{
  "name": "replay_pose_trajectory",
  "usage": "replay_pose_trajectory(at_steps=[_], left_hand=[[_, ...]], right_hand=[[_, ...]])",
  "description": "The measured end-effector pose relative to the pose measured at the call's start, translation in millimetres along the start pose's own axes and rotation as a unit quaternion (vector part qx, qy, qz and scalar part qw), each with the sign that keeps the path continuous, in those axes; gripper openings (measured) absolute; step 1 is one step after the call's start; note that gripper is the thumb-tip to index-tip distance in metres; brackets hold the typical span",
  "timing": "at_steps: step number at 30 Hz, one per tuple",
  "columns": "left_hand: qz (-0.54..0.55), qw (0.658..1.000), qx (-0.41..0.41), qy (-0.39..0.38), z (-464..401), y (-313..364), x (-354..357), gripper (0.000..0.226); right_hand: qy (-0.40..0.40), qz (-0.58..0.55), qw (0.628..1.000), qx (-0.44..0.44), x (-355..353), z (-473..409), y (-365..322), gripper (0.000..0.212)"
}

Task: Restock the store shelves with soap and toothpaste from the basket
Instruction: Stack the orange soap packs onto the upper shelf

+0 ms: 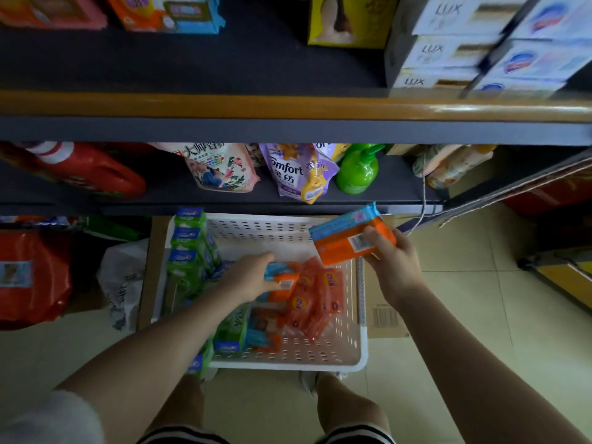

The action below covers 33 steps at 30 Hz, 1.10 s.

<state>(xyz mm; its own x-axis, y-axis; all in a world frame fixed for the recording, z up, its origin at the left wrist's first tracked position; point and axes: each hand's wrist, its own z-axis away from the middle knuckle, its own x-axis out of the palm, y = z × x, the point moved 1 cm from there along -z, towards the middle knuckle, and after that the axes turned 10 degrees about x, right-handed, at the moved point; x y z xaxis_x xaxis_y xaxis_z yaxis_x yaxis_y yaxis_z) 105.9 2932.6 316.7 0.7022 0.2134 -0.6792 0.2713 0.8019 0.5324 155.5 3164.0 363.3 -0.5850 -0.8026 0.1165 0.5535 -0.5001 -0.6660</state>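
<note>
A white perforated basket (pixel 320 363) sits on the floor below the shelves. Inside it lie several orange and blue soap packs (pixel 315 299) and green toothpaste boxes (pixel 189 241) stacked along its left side. My left hand (pixel 250 277) reaches into the basket and grips one orange and blue soap pack (pixel 283 278). My right hand (pixel 394 261) holds another orange and blue soap pack (pixel 347 238) above the basket's right rim, barcode side up. The upper shelf (pixel 224 68) has a wide bare dark stretch in its middle.
Lux soap boxes (pixel 448 46) are stacked at the upper shelf's right, orange packs (pixel 153 11) at its left. The lower shelf carries a red jug (pixel 80 174), refill pouches (pixel 288 171) and a green bottle (pixel 357 171). A flat cardboard sheet (pixel 384 318) lies under the basket.
</note>
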Motion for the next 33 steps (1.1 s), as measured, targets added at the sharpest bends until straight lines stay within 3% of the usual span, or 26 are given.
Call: replay_pose_trajectory(at_steps=[2,4,6,9,10,12,15,17,19,23,26,31,33], left_hand=[[0.084,0.992,0.026,0.090,18.1,4.2,-32.0,0.040],[0.195,0.964,0.037,0.180,41.4,9.0,-72.8,0.031],[0.313,0.909,0.038,0.274,65.2,13.3,-117.1,0.030],[0.469,0.802,0.062,0.365,88.8,12.8,-176.8,0.021],[0.479,0.781,0.071,0.394,94.7,10.4,-195.5,0.019],[0.380,0.790,0.081,0.475,104.2,2.9,-231.2,0.019],[0.058,0.810,0.148,0.564,107.7,0.7,-275.7,0.034],[-0.068,0.817,0.187,0.542,101.0,6.9,-294.0,0.041],[-0.154,0.819,0.216,0.509,90.9,14.6,-300.7,0.045],[-0.319,0.811,0.236,0.429,64.5,12.7,-305.1,0.051],[-0.322,0.863,0.193,0.339,49.4,-5.1,-301.8,0.049],[-0.286,0.888,0.172,0.318,34.7,-25.5,-305.6,0.059],[-0.268,0.897,0.184,0.300,34.5,-33.6,-308.4,0.065]], right_hand=[[-0.005,-0.079,0.997,0.005,10.7,9.6,-10.3,0.017],[-0.030,-0.160,0.985,0.050,29.5,20.1,-24.2,0.034],[-0.091,-0.178,0.972,0.120,57.4,34.6,-40.1,0.048],[-0.176,-0.169,0.959,0.143,103.5,58.1,-61.4,0.040],[-0.191,-0.161,0.959,0.136,119.0,65.7,-67.5,0.036],[-0.216,-0.131,0.960,0.122,148.8,79.5,-77.9,0.034],[-0.202,-0.062,0.977,0.035,184.6,92.4,-94.8,0.028],[-0.141,0.007,0.985,-0.101,200.4,96.5,-107.0,0.019],[-0.058,0.125,0.962,-0.236,210.3,100.1,-118.4,0.015],[0.071,0.308,0.850,-0.421,217.8,99.0,-141.4,0.020],[0.149,0.509,0.698,-0.482,231.0,90.2,-156.3,0.041],[0.176,0.716,0.433,-0.519,270.0,71.1,-157.4,0.060],[0.177,0.743,0.370,-0.529,277.0,61.9,-154.7,0.068]])
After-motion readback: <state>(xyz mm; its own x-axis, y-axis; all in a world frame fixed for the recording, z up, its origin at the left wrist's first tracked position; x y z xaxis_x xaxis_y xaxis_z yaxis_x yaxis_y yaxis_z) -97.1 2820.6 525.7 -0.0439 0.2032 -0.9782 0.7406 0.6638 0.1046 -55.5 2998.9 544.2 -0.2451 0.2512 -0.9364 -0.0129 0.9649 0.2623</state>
